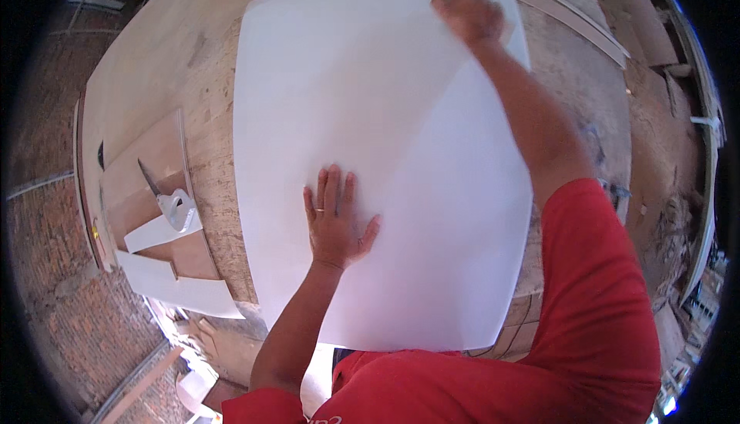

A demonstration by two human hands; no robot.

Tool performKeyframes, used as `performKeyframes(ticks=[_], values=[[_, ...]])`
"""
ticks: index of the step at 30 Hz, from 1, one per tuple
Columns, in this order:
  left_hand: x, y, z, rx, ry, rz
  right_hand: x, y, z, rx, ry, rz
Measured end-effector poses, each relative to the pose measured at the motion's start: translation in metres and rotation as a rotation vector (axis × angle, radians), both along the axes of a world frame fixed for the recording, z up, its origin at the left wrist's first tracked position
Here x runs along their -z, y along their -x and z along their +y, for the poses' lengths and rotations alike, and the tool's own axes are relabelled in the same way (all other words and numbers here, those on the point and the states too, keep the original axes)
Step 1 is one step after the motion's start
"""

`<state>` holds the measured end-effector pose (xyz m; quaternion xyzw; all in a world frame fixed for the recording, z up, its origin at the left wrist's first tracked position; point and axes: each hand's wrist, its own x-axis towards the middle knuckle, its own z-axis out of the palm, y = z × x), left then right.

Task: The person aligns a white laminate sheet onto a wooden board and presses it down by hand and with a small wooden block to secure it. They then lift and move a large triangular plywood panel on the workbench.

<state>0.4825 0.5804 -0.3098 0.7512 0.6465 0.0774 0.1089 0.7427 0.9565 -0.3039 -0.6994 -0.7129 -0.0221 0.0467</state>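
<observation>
A large white sheet [370, 100] with slightly rounded-looking edges lies flat on the wooden worktable in front of me. My left hand [337, 220] rests palm down near its middle, fingers spread and a ring on one of them. At the sheet's far right corner is my right hand [472, 18], its fingers curled closed against the surface and a little blurred. Whatever those fingers may hold is hidden. My right arm reaches across the sheet's right edge and shades part of it.
Left of the sheet, a tool with a narrow dark blade and white looped handle [177, 206] lies on a brown board [154, 154]. White offcuts [181, 289] sit nearer me. Long thin strips [574, 21] lie at the far right of the worktable [208, 69]. A brick surface [85, 308] borders the left.
</observation>
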Motion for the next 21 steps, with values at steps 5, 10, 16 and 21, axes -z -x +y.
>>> performKeyframes(ticks=[5,10,16,21], values=[[-0.003,-0.002,0.007,-0.007,0.035,-0.047,0.050,-0.034,0.092,-0.080,-0.281,0.065],[-0.004,0.000,0.006,-0.041,0.046,-0.093,0.037,-0.020,0.148,0.023,0.002,-0.145],[-0.007,0.001,0.004,-0.017,0.000,-0.124,0.028,-0.033,0.122,0.090,-0.116,-0.019],[-0.009,0.006,-0.003,-0.024,-0.021,-0.117,0.036,-0.031,0.000,0.097,-0.226,-0.052]])
